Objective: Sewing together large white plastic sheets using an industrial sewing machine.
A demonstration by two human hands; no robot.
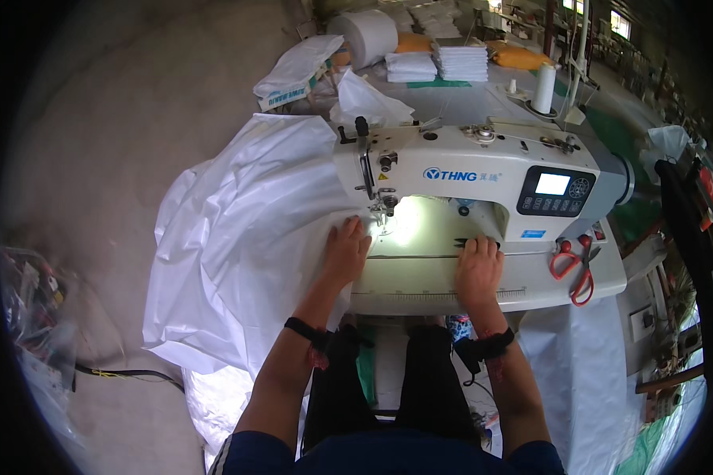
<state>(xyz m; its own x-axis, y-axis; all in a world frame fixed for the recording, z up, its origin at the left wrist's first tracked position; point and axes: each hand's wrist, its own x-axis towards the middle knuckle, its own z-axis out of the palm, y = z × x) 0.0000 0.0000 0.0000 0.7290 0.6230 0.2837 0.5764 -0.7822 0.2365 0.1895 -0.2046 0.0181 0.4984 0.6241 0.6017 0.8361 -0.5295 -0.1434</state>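
Note:
My left hand [346, 252] lies on a large white sheet [238, 237] that looks like woven plastic, just left of the needle area. Its fingers rest on the sheet's surface, slightly apart, close to the presser foot [386, 225] of a white sewing machine [451, 162]. My right hand [480, 271] is on the machine bed under the arm, fingers curled over what look like small black thread snips [459, 242]; most of that tool is hidden beneath them. Bulky folds of the sheet spread off the table's left side and hang down.
Red-handled scissors [581, 273] lie at the bed's right end. Folded white stacks [463, 62] and a white roll [366, 38] are behind the machine. A thread cone [543, 89] stands back right. More white material [574, 364] hangs below the table's right side.

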